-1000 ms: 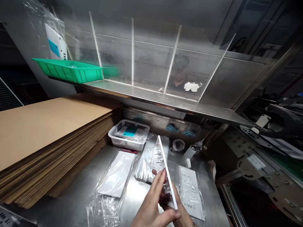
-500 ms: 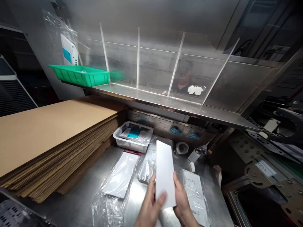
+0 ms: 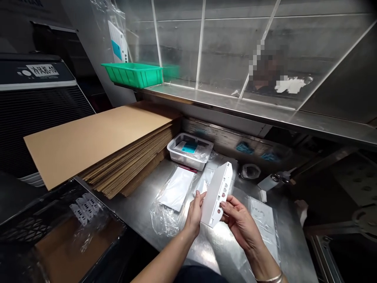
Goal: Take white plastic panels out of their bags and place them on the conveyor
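Observation:
Between my hands I hold a white panel [image 3: 212,192], tilted so that its edge strip with several cutouts faces me. My left hand [image 3: 194,214] is closed on its left edge, fingers partly behind it. My right hand [image 3: 240,218] pinches the cutout strip at the lower right. Left of the panel, a white sheet-like piece in a clear plastic bag [image 3: 176,188] lies on the metal table [image 3: 132,204]. On the right, another bagged white panel [image 3: 264,220] with holes lies partly behind my right forearm. More clear wrapping [image 3: 203,182] sits behind the held panel.
A clear plastic bin [image 3: 188,159] with a blue-labelled bag stands behind. Stacked cardboard sheets [image 3: 103,133] fill the left side. A metal shelf [image 3: 212,103] with a green tray [image 3: 135,75] overhangs the back. White bottles [image 3: 269,181] stand at the right. A crate [image 3: 26,226] sits lower left.
The white panel has been turned from its plain face to show the cutout edge. My right hand has shifted its grip onto that edge. The view has swung left and down.

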The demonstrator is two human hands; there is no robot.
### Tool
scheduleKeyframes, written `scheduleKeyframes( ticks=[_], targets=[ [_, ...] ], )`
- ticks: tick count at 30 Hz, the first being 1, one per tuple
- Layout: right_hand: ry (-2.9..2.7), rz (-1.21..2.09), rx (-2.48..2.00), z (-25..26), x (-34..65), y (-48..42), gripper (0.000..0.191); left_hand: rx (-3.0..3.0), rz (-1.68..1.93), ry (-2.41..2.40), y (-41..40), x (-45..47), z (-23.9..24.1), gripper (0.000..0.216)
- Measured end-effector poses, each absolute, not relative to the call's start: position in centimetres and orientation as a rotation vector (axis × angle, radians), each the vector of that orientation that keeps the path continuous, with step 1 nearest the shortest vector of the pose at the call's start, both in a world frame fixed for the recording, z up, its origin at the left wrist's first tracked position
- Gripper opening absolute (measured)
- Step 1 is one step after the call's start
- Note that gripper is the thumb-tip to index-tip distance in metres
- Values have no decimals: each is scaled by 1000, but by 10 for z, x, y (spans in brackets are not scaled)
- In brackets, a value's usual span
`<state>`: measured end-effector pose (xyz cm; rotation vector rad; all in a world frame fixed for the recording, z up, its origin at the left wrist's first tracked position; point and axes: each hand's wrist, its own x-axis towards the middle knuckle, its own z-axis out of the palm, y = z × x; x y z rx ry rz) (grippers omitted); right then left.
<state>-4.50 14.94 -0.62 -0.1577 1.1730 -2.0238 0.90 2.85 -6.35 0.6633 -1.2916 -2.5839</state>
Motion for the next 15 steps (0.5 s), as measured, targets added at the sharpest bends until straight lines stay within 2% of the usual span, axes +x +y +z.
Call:
scheduleKeyframes(
  ticks=[6, 11, 15],
  targets=[
    [1235, -2007, -166, -14, -46, 149, 32, 630, -2624, -1309, 30, 9, -67, 66],
    [1310, -1963, -277, -12, -40, 151, 27, 617, -2509, -1396, 23, 7, -69, 63],
    [1353, -1940, -274, -17, -34, 151, 29, 475, -2488, -1425, 10, 2, -60, 70]
  ],
)
